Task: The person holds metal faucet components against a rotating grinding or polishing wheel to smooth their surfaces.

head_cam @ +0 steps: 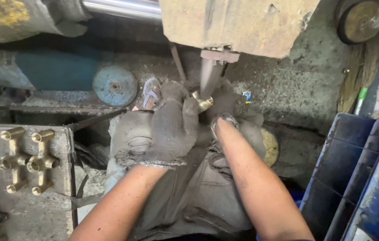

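Both gloved hands, left hand (165, 127) & right hand (225, 111), have fingers pinching a small brass fitting (202, 101) up against the spinning wheel (209, 76), so grinding/polishing looks mid-pass. Next prob. needs a firm grip while turning it to a fresh face; similar brass fittings (26, 160) lie on the worktop (33, 209) at left.

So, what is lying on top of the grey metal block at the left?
On the grey metal block, three brass cross-shaped fittings can be seen: two side by side, one at the lower left edge, cut off by the frame. Whatever lies under the fittings is covered.
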